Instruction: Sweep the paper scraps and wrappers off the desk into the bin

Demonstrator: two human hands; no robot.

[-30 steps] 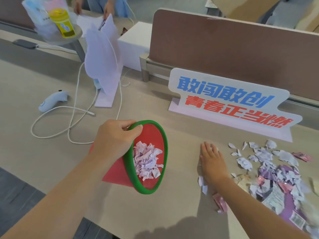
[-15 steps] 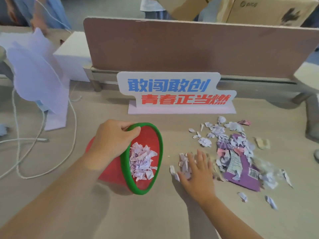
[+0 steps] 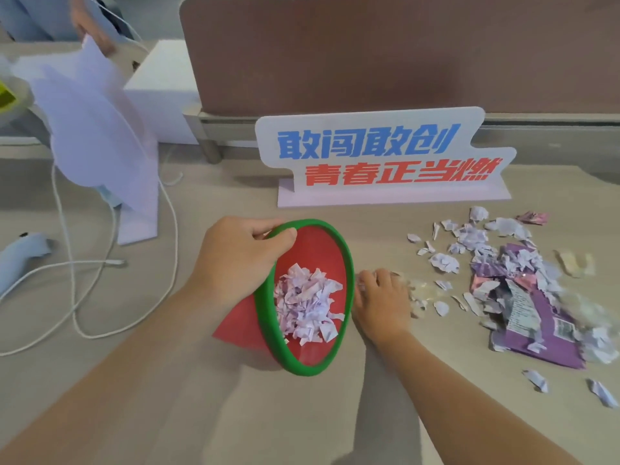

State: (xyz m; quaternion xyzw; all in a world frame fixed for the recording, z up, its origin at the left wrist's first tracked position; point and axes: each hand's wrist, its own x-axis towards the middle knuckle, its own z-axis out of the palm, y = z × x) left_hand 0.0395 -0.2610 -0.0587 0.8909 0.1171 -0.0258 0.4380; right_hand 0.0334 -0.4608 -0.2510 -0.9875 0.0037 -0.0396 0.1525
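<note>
A red bin with a green rim (image 3: 347, 263) lies tipped on its side on the desk, its mouth facing right. White paper scraps (image 3: 307, 305) are heaped inside it. My left hand (image 3: 238, 260) grips the top of the rim. My right hand (image 3: 380, 302) lies palm down on the desk right at the bin's mouth, fingers curled over a few scraps. More scraps (image 3: 469, 236) and a purple wrapper (image 3: 540, 327) are strewn to the right of that hand.
A white sign with blue and red characters (image 3: 382, 156) stands behind the scraps. A white paper stand (image 3: 100, 139), a white cable (image 3: 73, 286) and a pale handheld device (image 3: 20, 256) sit at the left. A brown partition (image 3: 369, 52) closes the back.
My right hand has slid left across the desk, dragging scraps from the pile up to the bin's mouth. My left hand keeps holding the tipped bin.
</note>
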